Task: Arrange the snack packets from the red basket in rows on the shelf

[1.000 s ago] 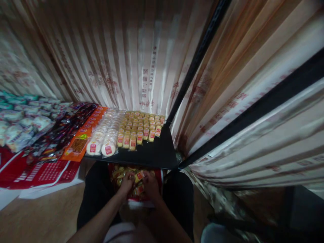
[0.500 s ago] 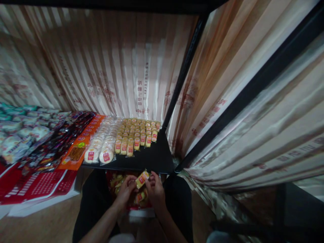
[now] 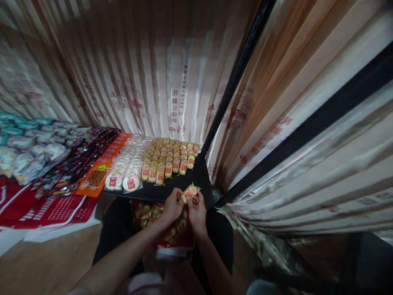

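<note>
A small yellow packaged cake (image 3: 190, 191) with a red and white label is held between my two hands, just over the front edge of the black shelf (image 3: 172, 190). My left hand (image 3: 173, 204) pinches its left end. At the other end, the fingers of my right hand (image 3: 197, 209) are closed on the wrapper. Beyond my hands, rows of the same yellow packaged cakes (image 3: 168, 169) stand on the shelf. Below, between my knees, an open red box (image 3: 190, 239) holds many loose packets like it (image 3: 150, 213), partly hidden by my left forearm.
Left of the cakes are white round packaged cakes (image 3: 131, 181), an orange snack bag (image 3: 92, 180), dark shiny packets (image 3: 66, 176) and white-and-green packets (image 3: 21, 141). A black post (image 3: 229, 96) rises at the shelf's right corner. Pleated printed curtains (image 3: 147, 82) hang behind.
Both hands have moved forward and slightly right with the packaged cake, from above the red box to the shelf's front edge. The view has shifted a little.
</note>
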Available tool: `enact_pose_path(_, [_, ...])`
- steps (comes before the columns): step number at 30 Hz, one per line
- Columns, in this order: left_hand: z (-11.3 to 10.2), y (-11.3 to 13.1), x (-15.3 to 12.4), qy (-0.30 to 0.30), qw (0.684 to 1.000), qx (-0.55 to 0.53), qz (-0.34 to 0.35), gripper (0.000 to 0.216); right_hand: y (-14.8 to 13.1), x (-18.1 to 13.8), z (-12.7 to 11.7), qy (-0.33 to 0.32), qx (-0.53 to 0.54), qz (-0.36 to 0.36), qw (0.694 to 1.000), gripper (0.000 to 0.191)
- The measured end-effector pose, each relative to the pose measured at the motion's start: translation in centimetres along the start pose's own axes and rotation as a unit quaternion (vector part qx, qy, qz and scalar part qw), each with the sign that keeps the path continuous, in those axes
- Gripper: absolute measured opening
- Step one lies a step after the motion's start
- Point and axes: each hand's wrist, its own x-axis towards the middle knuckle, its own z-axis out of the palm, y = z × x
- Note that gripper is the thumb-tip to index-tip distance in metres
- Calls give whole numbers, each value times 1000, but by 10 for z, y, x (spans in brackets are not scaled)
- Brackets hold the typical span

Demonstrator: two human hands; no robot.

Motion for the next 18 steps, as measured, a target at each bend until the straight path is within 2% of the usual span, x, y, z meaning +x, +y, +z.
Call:
enact_pose_path(4, [-4, 23, 13, -46, 982, 174, 53, 12, -9, 24, -4, 8, 0, 2, 1000, 60])
enact_pose_path(8, [-11, 49, 19, -79, 959, 260, 77, 15, -26, 38, -7, 26, 23, 14, 999, 67])
enact_pose_path(13, [-16, 78, 24, -83, 938, 323, 91, 21, -47, 46, -8, 30, 48, 6, 998, 67])
enact_pose_path(18, [-19, 102, 28, -86, 944, 303, 102, 24, -64, 50, -13, 32, 68, 23, 997, 68])
